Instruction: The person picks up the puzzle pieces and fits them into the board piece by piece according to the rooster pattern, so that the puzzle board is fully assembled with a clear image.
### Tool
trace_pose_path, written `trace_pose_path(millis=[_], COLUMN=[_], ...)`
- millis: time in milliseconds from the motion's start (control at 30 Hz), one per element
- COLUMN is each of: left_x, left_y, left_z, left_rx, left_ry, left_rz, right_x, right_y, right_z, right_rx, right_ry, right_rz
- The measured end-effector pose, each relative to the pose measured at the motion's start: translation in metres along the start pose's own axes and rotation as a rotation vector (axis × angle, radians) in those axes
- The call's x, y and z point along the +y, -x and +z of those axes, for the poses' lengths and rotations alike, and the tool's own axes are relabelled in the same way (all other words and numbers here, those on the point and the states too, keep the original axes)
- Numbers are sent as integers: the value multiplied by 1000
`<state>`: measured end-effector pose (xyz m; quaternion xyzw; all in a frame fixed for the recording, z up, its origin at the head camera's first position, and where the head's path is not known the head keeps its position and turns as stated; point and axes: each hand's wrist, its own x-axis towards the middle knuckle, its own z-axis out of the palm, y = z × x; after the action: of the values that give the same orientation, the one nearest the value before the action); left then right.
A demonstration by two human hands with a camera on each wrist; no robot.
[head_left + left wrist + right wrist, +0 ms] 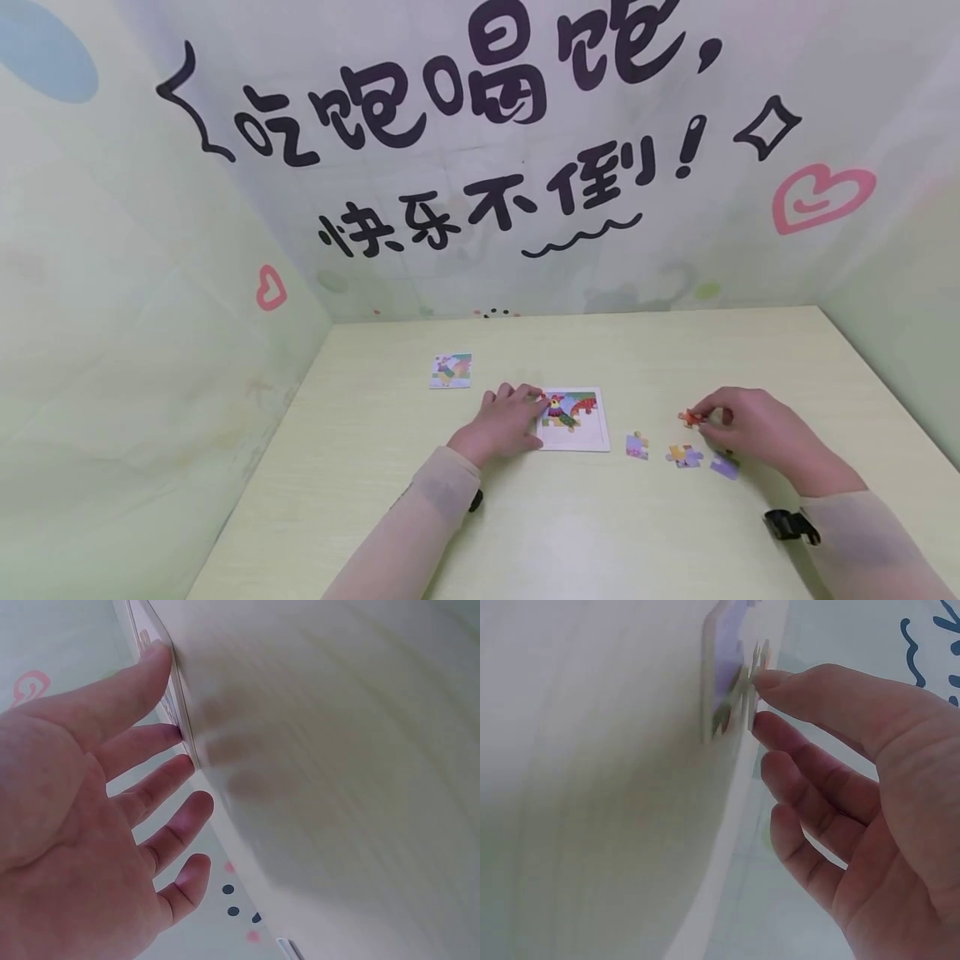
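Observation:
My left hand [504, 425] rests at the left side of a white puzzle tray [594, 441], its loosely spread fingers and thumb touching the rim. In the left wrist view the thumb lies against the tray's edge [178, 697]. Joined pieces of a rooster picture [558, 412] fill the upper part of the tray; its lower right is bare white. To the right, my right hand [757, 429] pinches a red-orange puzzle piece [687, 418] between thumb and index finger. A purple puzzle piece [724, 467] lies just below this hand, also visible as a purple piece [727, 656] in the right wrist view.
Between tray and right hand lie a pink-purple puzzle piece [637, 447] and a yellow-and-purple piece or pieces [684, 456]. A small rooster picture card [452, 372] is at the back left of the table [570, 533]. Printed cloth walls [480, 275] stand behind and beside the table.

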<state>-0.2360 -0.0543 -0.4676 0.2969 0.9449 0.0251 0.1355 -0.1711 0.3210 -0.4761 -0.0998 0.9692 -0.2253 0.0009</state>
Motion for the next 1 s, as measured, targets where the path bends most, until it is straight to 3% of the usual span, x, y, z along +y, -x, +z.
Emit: trace_pose_path(millis=[567, 1000], left_x=[0, 0], left_y=[2, 4], left_z=[-2, -3], left_rx=[-7, -11], left_ry=[19, 24], left_rz=[-3, -4], right_x=[-25, -41], right_y=[-14, -24], right_z=[8, 14], right_rx=[24, 12], right_ry=[39, 34], right_rz=[-107, -107])
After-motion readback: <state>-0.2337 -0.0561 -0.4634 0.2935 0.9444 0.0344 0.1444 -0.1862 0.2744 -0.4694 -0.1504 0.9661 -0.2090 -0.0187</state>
